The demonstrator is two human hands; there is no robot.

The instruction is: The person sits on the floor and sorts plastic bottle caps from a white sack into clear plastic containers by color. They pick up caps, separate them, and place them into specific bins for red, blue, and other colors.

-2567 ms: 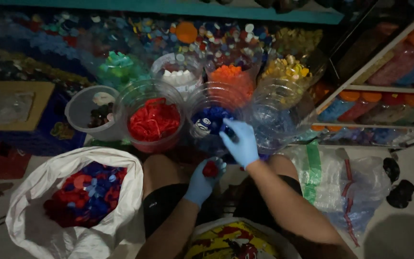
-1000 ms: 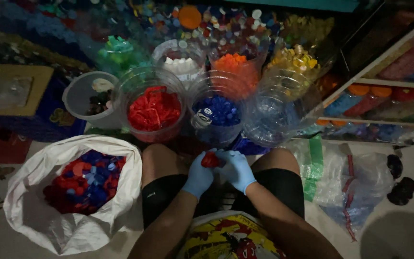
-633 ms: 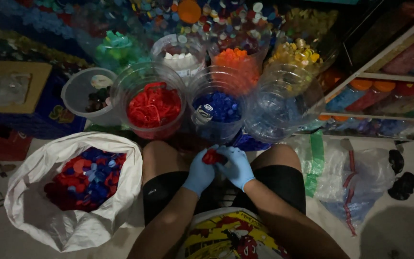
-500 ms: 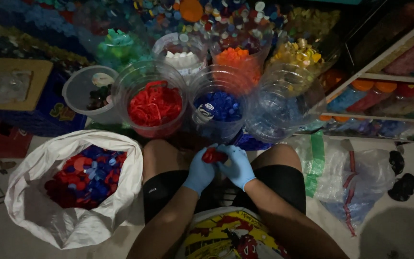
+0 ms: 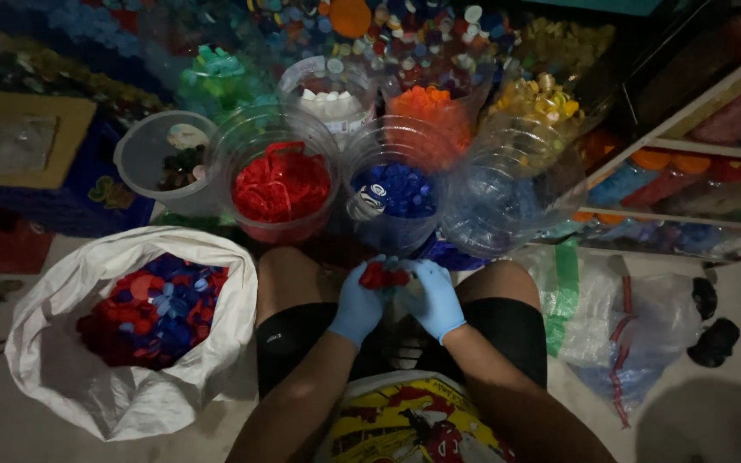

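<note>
Both gloved hands meet over our lap, pinched together on a small red cap.

Our left hand (image 5: 358,302) and right hand (image 5: 433,296) close fingertip to fingertip on the red cap (image 5: 381,275), which sits just in front of the clear tub of blue caps (image 5: 396,195) (our landmark here). We judge the cap light, stiff and a little slick under gloves, so it is best taken by its rim between thumb and forefinger. Left of the blue tub stands a tub of red caps (image 5: 281,184); right of it, a clear, nearly empty tub (image 5: 516,193); behind it, tubs of white caps (image 5: 329,101), orange caps (image 5: 429,107) and yellow caps (image 5: 540,99). Well to its left and nearer us, a white sack (image 5: 122,394) holds mixed red and blue caps. Only our bare knees flank the hands.
</note>
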